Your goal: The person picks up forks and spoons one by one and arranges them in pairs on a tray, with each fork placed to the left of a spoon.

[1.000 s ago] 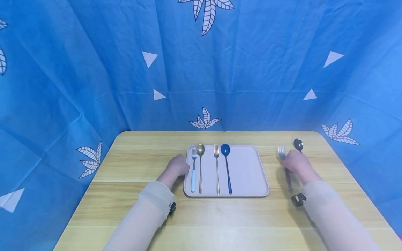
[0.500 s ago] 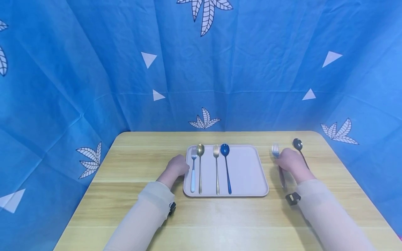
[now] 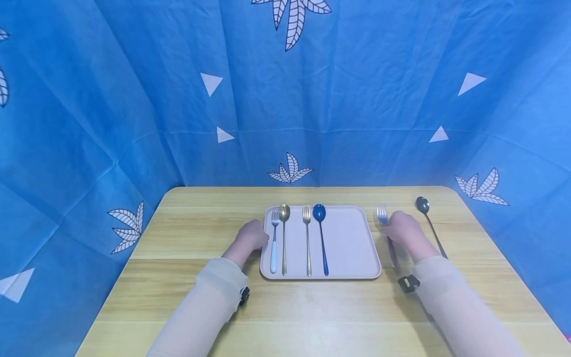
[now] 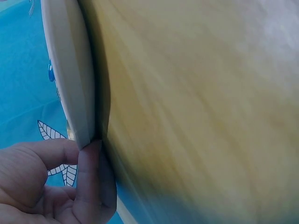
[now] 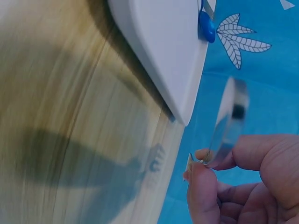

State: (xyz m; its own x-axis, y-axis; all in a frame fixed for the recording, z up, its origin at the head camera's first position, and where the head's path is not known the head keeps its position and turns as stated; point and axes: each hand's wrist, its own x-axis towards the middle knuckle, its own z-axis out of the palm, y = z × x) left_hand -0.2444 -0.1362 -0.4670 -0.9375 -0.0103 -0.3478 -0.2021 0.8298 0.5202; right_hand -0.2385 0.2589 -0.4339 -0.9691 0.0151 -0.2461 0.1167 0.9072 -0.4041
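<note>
My left hand (image 3: 253, 234) pinches the left rim of a pale pinkish tray (image 3: 350, 240). In the left wrist view the thumb and fingers meet at the edge of the tray (image 4: 77, 84). To the right of the tray, my right hand (image 3: 400, 229) pinches a silver-tined fork (image 3: 392, 253) above the table, tines pointing away. Blurred in the right wrist view, the fork (image 5: 228, 121) sits between thumb and fingertips. On the tray lie a fork with a light blue handle (image 3: 274, 255), a gold spoon (image 3: 284, 213), a gold fork (image 3: 308, 235) and a blue spoon (image 3: 319, 213).
A black spoon (image 3: 422, 204) lies on the wooden table (image 3: 303, 317) at the right, beyond my right hand. Blue patterned cloth (image 3: 357, 99) hangs behind and at both sides of the table. The right half of the tray shows bare surface.
My right hand has moved left with the fork, closer to the tray's right edge, uncovering more of the black spoon. The left hand has kept its place at the rim.
</note>
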